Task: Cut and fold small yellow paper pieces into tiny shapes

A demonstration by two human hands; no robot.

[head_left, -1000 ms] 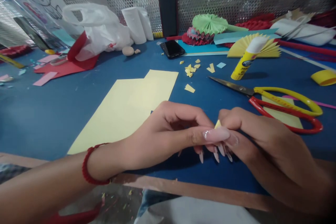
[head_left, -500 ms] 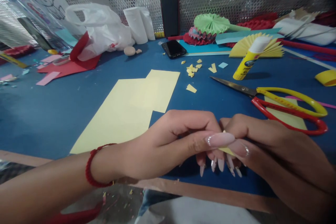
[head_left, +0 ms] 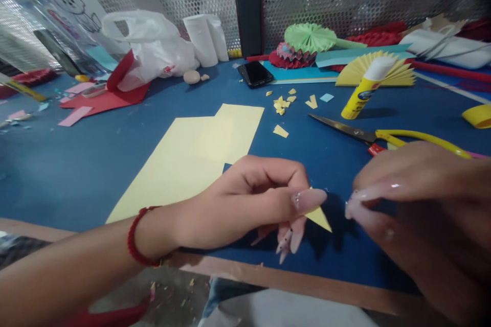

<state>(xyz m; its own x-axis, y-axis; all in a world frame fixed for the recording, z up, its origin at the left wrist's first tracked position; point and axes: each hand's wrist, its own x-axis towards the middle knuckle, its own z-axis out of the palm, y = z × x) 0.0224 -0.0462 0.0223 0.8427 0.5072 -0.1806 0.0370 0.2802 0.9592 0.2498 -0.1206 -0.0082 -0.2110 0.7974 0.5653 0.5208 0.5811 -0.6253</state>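
Jutting from pinching left hand point(head_left: 245, 204), yellow paper scrap point(head_left: 319, 220); right hand point(head_left: 425, 199) apart, pinched closed

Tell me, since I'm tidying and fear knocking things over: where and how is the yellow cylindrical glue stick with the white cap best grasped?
Probably by its yellow barrel, below the white cap, from the near side, above the metal scissors. It appears to stand on its base, leaving the round body easy to encircle; the pleated yellow paper fan is behind it.

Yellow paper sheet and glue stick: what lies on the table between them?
In the head view, small yellow scraps and one blue piece lie between the sheet and the glue stick.
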